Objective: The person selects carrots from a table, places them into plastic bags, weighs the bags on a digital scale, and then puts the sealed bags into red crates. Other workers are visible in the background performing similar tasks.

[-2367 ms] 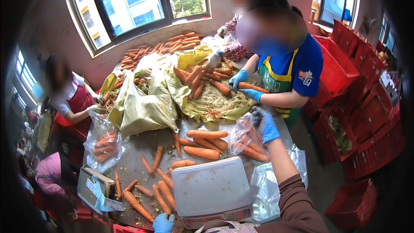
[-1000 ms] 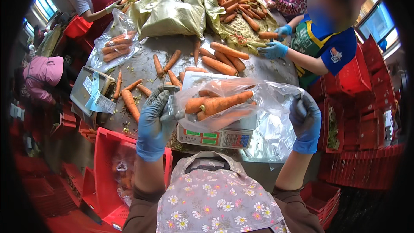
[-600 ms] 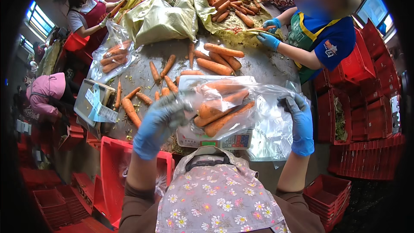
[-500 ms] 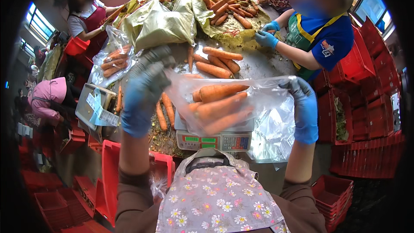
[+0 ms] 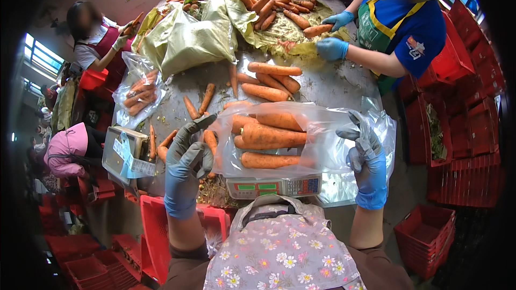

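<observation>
A clear plastic bag (image 5: 328, 147) with several carrots (image 5: 274, 137) in it lies flat on the digital scale (image 5: 274, 187) in front of me. My left hand (image 5: 185, 164), in a blue and grey glove, is at the bag's left end, its fingers apart and nothing seen in them. At the other end is my right hand (image 5: 368, 164), gloved alike, with fingers spread and partly bent beside the bag's edge. Whether the fingertips still touch the plastic is hard to see. The scale's platform is mostly hidden under the bag.
Loose carrots (image 5: 271, 83) lie beyond the scale. Empty clear bags (image 5: 384, 129) are at its right. A filled bag (image 5: 141, 94), a grey box (image 5: 126, 150) and pale sacks (image 5: 199, 43) occupy the table. Co-workers stand across it; red crates (image 5: 427, 236) flank me.
The bag of carrots has come down level onto the scale, and my hands have lowered and opened at its ends. The co-worker at the right now holds a carrot.
</observation>
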The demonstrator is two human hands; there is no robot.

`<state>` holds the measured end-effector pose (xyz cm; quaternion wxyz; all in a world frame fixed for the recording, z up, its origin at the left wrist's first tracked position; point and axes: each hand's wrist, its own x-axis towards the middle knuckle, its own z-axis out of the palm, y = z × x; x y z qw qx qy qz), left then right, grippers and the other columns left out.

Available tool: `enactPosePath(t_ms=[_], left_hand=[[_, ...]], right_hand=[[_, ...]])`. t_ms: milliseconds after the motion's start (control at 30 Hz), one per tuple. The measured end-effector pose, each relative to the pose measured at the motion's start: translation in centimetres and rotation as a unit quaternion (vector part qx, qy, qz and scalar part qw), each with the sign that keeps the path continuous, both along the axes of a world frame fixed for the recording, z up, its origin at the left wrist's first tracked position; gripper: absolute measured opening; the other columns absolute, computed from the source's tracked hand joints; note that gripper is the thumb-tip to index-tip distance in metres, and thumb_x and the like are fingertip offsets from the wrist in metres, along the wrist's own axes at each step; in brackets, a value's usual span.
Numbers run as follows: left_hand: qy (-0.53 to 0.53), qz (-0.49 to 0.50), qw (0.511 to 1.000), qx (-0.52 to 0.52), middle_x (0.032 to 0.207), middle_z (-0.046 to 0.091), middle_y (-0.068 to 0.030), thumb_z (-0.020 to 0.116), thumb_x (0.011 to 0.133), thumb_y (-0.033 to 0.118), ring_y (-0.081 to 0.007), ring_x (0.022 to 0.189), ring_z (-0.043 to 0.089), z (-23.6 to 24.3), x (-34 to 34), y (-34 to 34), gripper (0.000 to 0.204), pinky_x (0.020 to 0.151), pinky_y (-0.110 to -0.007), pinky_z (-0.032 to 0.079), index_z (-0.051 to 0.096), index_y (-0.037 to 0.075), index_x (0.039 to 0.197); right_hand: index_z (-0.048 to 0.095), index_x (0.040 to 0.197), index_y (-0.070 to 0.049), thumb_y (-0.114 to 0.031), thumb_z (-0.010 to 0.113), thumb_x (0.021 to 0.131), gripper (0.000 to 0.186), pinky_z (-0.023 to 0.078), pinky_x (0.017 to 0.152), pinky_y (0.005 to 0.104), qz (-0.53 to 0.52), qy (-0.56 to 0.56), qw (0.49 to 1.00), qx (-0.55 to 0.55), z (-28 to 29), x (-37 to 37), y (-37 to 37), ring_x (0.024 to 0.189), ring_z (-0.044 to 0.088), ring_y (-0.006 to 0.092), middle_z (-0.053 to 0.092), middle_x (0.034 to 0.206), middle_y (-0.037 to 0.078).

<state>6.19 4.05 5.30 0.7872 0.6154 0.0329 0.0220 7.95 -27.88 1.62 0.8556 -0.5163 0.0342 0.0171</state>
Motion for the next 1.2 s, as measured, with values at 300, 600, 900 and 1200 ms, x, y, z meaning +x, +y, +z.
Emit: enactPosePath(t_ms=[300,600,900,1200], left_hand=[[-0.133,0.079,0.984,0.09,0.114,0.057,-0.015,0.053,0.088,0.006,-0.0019,0.051,0.044,-1.6,-1.4,0.7,0.036,0.044,-0.015,0.036,0.047,-0.003,0.123],[-0.033,0.107,0.988,0.107,0.109,0.061,-0.0066,0.052,0.089,0.002,-0.0037,0.072,0.053,-2.6,-1.8,-0.3,0.032,0.065,-0.017,0.045,0.053,0.001,0.12],[-0.142,0.236,0.899,0.34,0.123,0.052,-0.0096,0.062,0.082,0.007,-0.0165,0.108,0.05,-2.7,-5.7,1.0,0.045,0.096,-0.032,0.037,0.049,-0.003,0.125],[-0.335,0.292,0.78,0.44,0.119,0.052,-0.0167,0.049,0.088,0.021,-0.0272,0.102,0.055,0.7,-7.5,-0.7,0.036,0.085,-0.038,0.047,0.053,0.0,0.117]], right_hand=[[0.045,0.127,0.002,-0.021,0.055,0.087,0.047,0.027,0.039,0.0125,-0.018,-0.024,0.997,-0.072,1.0,-0.2,0.3,0.041,0.033,-0.003,0.06,0.113,0.018],[0.054,0.115,0.001,-0.013,0.055,0.088,0.03,0.044,0.059,0.018,-0.029,0.0,0.985,-0.17,-1.0,-1.5,1.1,0.07,0.055,0.0059,0.064,0.102,0.009],[0.038,0.129,-0.003,-0.046,0.077,0.066,0.085,0.041,0.09,0.0294,-0.233,-0.113,0.933,-0.25,-2.4,-3.4,-0.4,0.1,0.053,0.0175,0.054,0.113,0.01],[0.039,0.128,-0.004,-0.063,0.078,0.05,0.105,0.043,0.09,0.0304,-0.26,-0.072,0.93,-0.251,-2.6,-4.3,-0.3,0.102,0.055,0.0206,0.055,0.113,0.012]])
